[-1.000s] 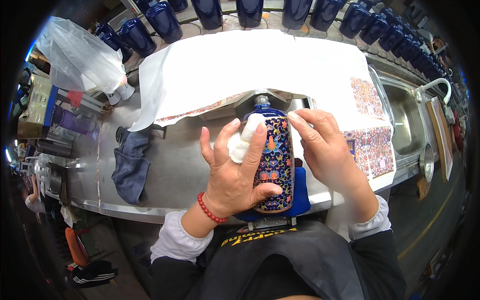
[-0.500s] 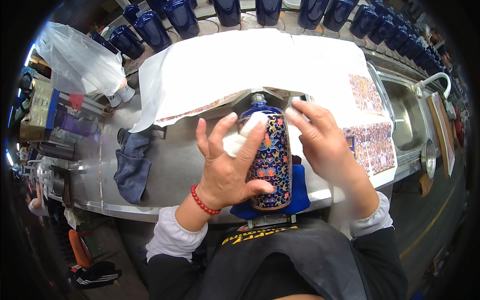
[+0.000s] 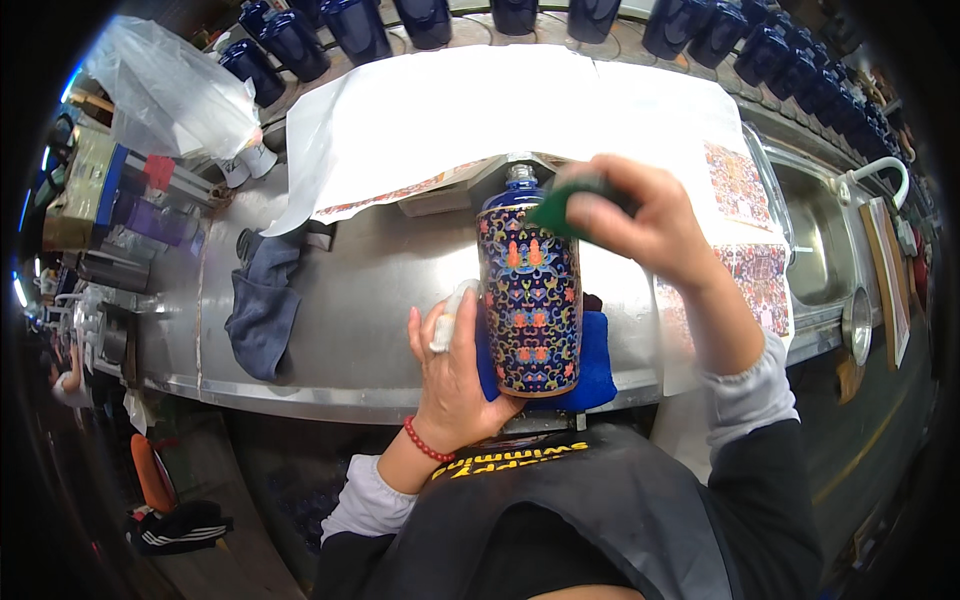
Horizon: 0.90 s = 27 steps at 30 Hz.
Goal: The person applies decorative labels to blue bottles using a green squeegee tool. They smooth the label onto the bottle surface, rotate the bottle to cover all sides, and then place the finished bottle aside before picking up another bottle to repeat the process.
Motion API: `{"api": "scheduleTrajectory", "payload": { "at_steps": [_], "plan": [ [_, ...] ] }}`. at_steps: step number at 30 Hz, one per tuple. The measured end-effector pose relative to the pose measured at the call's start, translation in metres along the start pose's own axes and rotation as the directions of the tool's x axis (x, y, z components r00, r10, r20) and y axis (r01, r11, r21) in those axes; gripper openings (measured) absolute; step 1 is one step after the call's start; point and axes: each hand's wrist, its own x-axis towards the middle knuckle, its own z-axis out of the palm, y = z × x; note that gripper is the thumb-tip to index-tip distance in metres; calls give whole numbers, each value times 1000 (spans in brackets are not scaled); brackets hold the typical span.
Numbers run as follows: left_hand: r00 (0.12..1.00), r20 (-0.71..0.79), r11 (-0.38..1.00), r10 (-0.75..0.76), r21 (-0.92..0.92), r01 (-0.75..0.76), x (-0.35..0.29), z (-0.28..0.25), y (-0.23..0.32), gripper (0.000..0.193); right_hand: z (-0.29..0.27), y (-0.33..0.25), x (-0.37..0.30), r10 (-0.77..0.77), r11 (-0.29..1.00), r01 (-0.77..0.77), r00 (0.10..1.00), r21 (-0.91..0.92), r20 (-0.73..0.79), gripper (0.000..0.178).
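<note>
A dark blue bottle (image 3: 530, 300) with a colourful floral pattern lies on a blue cloth (image 3: 598, 360), its neck pointing away from me. My left hand (image 3: 452, 375) supports its lower left side, with the thumb at the base; white wrapping covers part of the fingers. A green scraper (image 3: 560, 208) is pinched in my right hand (image 3: 640, 212), over the bottle's upper right shoulder. Motion smears the scraper and the fingertips, and I cannot tell whether its edge touches the bottle.
White sheets (image 3: 480, 110) with printed floral pieces (image 3: 740, 185) cover the table beyond the bottle. A grey-blue towel (image 3: 265, 315) lies left. At right is a metal sink (image 3: 815, 225) with a white faucet (image 3: 885, 170). Plain blue bottles (image 3: 425, 22) line the slatted track behind.
My left hand has dropped from the bottle's upper front to its lower left side. My right hand has come over the shoulder, with the green scraper now visible. The bottle's pattern shows more fully.
</note>
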Motion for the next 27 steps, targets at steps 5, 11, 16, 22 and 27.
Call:
{"api": "scheduleTrajectory", "payload": {
  "at_steps": [5,11,16,22,27],
  "plan": [
    [1000,21,994,3,111,-6,1,-1,1,113,6,1,-16,-650,641,671,733,-373,200,42],
    [999,-16,984,51,174,-48,4,-7,7,117,10,5,-23,-431,850,340,888,-403,-160,31],
    [998,-53,992,33,120,-27,6,0,5,116,14,-14,-46,-513,769,596,791,-231,333,28],
    [999,-26,974,39,222,-32,8,-8,11,122,22,-7,-38,-562,664,395,823,-636,-76,30],
    [991,-91,965,96,254,-70,9,-2,8,117,27,-5,-83,-442,834,507,850,-217,288,32]
  ]
}}
